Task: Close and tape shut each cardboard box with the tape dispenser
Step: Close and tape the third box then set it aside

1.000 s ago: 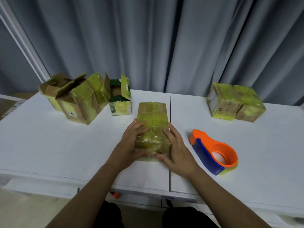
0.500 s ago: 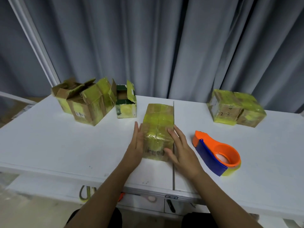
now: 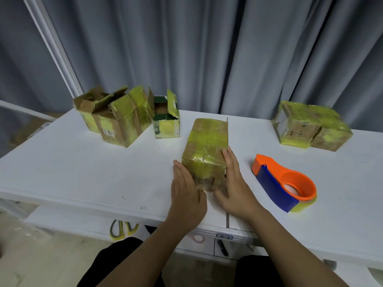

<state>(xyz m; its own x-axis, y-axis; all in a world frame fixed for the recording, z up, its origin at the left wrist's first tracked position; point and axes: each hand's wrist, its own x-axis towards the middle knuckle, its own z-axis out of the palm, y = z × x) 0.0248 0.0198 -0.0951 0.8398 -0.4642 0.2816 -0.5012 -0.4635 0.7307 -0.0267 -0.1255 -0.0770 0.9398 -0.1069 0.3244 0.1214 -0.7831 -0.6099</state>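
Your left hand (image 3: pixel 186 195) and right hand (image 3: pixel 235 183), fingers flat and straight, press the sides of the taped box (image 3: pixel 206 150) at the table's (image 3: pixel 83 172) middle, apparently smoothing its seal; next, likely reach left for an open box (image 3: pixel 165 119), with the tape dispenser (image 3: pixel 284 183) idle to your right.

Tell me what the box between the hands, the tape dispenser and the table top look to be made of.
Box between the hands: brown cardboard under glossy yellowish tape; bare brown patches show and the wrap shines.
Tape dispenser: likely hard plastic, smooth orange and blue moulded shells.
Table top: white, smooth, matt panels with a seam; probably laminate or painted board, not certain.
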